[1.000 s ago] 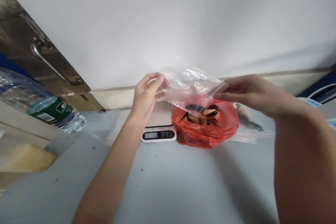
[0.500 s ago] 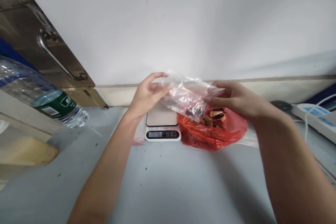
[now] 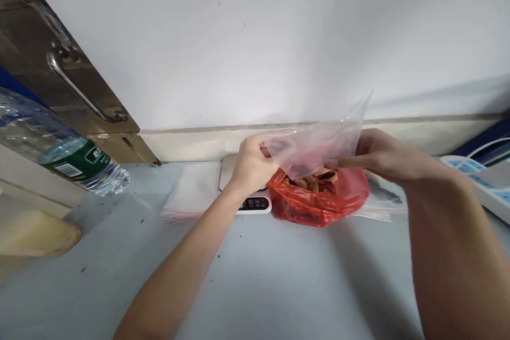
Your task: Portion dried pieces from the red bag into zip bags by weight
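Observation:
A clear plastic bag (image 3: 319,141) is stretched between my two hands, above a red plastic bag (image 3: 314,212). My left hand (image 3: 257,162) is closed on its left edge, over the right part of a small white digital scale (image 3: 256,203). On the other side my right hand (image 3: 378,156) pinches the clear bag between thumb and fingers. Brown dried pieces (image 3: 314,180) lie in the open mouth of the red bag, partly covered by the clear one. The scale's display is mostly hidden by my left wrist.
Flat clear bags (image 3: 189,191) lie left of the scale, and more plastic bags (image 3: 378,204) lie right of the red bag. A water bottle (image 3: 75,156) and a yellowish container (image 3: 37,231) stand at the left. A white power strip (image 3: 478,175) sits at the right, before the wall.
Both hands have shifted to the right. The clear bag went from crumpled over the scale's edge to spread flatter above the red bag. The white bags at the left show more.

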Available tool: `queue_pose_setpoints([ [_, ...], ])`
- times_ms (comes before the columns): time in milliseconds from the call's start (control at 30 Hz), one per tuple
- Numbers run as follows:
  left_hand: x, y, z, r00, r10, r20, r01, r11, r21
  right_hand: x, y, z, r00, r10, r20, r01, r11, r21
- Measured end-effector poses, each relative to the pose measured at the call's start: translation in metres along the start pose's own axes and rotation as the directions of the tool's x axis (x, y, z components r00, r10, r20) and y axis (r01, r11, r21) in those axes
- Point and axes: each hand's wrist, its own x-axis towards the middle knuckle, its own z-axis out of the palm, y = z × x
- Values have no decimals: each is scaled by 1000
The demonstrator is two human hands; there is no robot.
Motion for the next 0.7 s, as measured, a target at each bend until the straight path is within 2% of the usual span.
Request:
queue_pose_setpoints([
  [67,0,1,1,999,-34,-17,34,999,-37,0,-1,-1,997,-4,-73,9,998,64],
  [167,0,5,-3,995,-87,53,91,993,-81,-1,2,-4,983,48,-177,-19,987,162],
  [233,-1,7,-4,992,-78,99,85,995,-61,-1,4,-4,982,99,-161,-67,979,194],
  [300,-2,8,-2,994,-53,94,55,998,-19,0,4,-4,986,119,-118,-95,977,191],
  [400,-3,5,4,998,-25,50,23,999,34,0,3,-3,992,66,-110,-52,990,131],
  [500,-5,3,8,998,-22,57,19,998,57,1,2,-3,997,10,-76,-5,998,65],
  [700,-4,3,3,999,-31,23,29,998,52,0,5,-6,986,-15,-168,20,999,29],
])
